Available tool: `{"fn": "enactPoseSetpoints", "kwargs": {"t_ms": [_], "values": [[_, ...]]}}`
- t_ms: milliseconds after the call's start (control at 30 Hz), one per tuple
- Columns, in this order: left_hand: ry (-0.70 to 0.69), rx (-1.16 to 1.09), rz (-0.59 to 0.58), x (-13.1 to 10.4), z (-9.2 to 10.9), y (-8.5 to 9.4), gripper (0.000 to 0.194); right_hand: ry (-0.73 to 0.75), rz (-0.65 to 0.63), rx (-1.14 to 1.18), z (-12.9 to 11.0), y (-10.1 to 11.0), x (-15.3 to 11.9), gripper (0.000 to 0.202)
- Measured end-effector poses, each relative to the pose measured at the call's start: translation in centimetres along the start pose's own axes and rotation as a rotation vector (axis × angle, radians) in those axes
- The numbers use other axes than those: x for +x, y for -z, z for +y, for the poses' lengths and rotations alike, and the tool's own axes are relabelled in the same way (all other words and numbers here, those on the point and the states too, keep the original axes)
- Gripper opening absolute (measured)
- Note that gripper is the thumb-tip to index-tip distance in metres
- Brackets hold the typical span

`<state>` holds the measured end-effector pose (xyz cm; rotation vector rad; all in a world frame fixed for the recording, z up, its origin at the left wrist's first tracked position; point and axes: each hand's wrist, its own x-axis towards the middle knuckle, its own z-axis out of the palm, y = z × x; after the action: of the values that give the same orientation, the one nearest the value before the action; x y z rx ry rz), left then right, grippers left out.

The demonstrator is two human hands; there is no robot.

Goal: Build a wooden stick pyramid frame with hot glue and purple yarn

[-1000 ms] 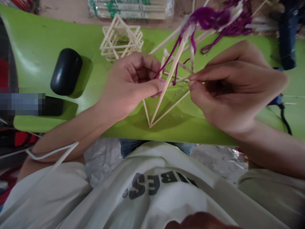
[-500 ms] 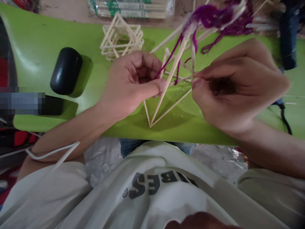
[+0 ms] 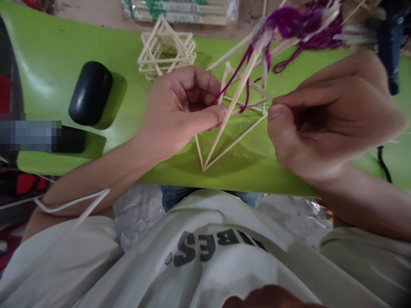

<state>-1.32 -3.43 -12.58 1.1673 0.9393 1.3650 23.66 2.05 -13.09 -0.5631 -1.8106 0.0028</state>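
My left hand (image 3: 189,107) is closed on a pale wooden stick frame (image 3: 241,84), thumb and fingers pinching it near a slanting stick. The frame's sticks meet in a pointed corner close to the table's near edge. Purple yarn (image 3: 285,22) is wrapped around its upper part, and loose purple strands hang down between my hands. To the right of the frame, my right hand (image 3: 327,111) pinches a thin dark strand between thumb and forefinger. That strand runs left toward the frame; its exact kind is too fine to make out.
A smaller stick structure (image 3: 167,49) stands behind my left hand on the green table (image 3: 128,51). A black computer mouse (image 3: 90,93) and a dark block-like object (image 3: 72,139) lie at left. Packaged sticks (image 3: 180,12) lie at the back, with a dark blue object (image 3: 388,55) at far right.
My right hand has moved a little to the right, away from the frame, drawing the thin strand out. My left hand keeps its hold, and the frame's upper part has shifted slightly right.
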Motion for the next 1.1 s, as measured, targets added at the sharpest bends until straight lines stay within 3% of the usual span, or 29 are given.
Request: {"fn": "enactPoseSetpoints", "kwargs": {"t_ms": [33, 100, 167, 267, 367, 467, 567, 633, 700, 733, 800, 900, 967, 1000, 1100], "values": [[0.001, 0.006, -0.001, 0.0, 0.0, 0.0, 0.023, -0.042, -0.023, 0.002, -0.6, 0.5, 0.2, 0.019], [0.003, 0.020, -0.002, 0.0, 0.2, 0.0, 0.023, -0.276, -0.336, -0.055, -2.2, 1.3, 0.7, 0.012], [-0.003, 0.024, -0.005, -0.1, 0.3, -0.1, 0.024, -0.408, -0.277, 0.037, -3.7, 1.4, 1.3, 0.018], [-0.014, 0.021, -0.007, -0.1, 0.4, -0.2, 0.022, -0.454, -0.256, 0.135, -5.1, 0.4, 2.0, 0.035], [-0.019, 0.023, 0.002, -0.1, 0.4, -0.2, 0.020, -0.455, -0.287, 0.151, -5.5, 0.0, 2.2, 0.041], [-0.027, 0.036, 0.002, -0.1, 0.3, -0.2, 0.020, -0.442, -0.295, 0.121, -5.1, 1.4, 1.7, 0.041], [-0.023, 0.049, 0.014, -0.1, 0.4, -0.2, 0.020, -0.388, -0.310, 0.009, -3.3, 2.6, 0.9, 0.034], [-0.018, 0.048, 0.023, -0.1, 0.6, -0.2, 0.020, -0.276, -0.304, -0.061, -1.4, 2.0, 0.4, 0.026], [-0.008, 0.042, 0.027, -0.1, 0.7, -0.2, 0.020, 0.050, 0.022, 0.054, 0.5, 0.5, 0.1, 0.018], [-0.001, 0.035, 0.026, -0.1, 0.8, -0.3, 0.020, 0.120, 0.109, 0.084, 1.1, -0.2, 0.0, 0.018], [0.007, 0.017, 0.025, -0.1, 0.9, -0.3, 0.020, 0.042, 0.062, 0.058, 1.2, -1.0, 0.1, 0.009], [0.006, -0.018, 0.019, 0.0, 0.8, -0.3, 0.021, -0.013, -0.016, -0.020, -0.3, 0.1, 0.4, 0.006], [-0.006, -0.027, 0.020, 0.0, 0.7, -0.4, 0.020, -0.116, -0.271, -0.097, -1.5, 1.5, 0.6, 0.009], [-0.010, -0.025, 0.020, 0.0, 0.7, -0.4, 0.020, -0.119, -0.316, -0.099, -1.8, 2.2, 0.6, 0.010], [0.003, -0.008, 0.024, 0.0, 0.9, -0.4, 0.019, -0.054, -0.322, -0.078, -2.0, 3.1, 0.3, 0.013]]}}
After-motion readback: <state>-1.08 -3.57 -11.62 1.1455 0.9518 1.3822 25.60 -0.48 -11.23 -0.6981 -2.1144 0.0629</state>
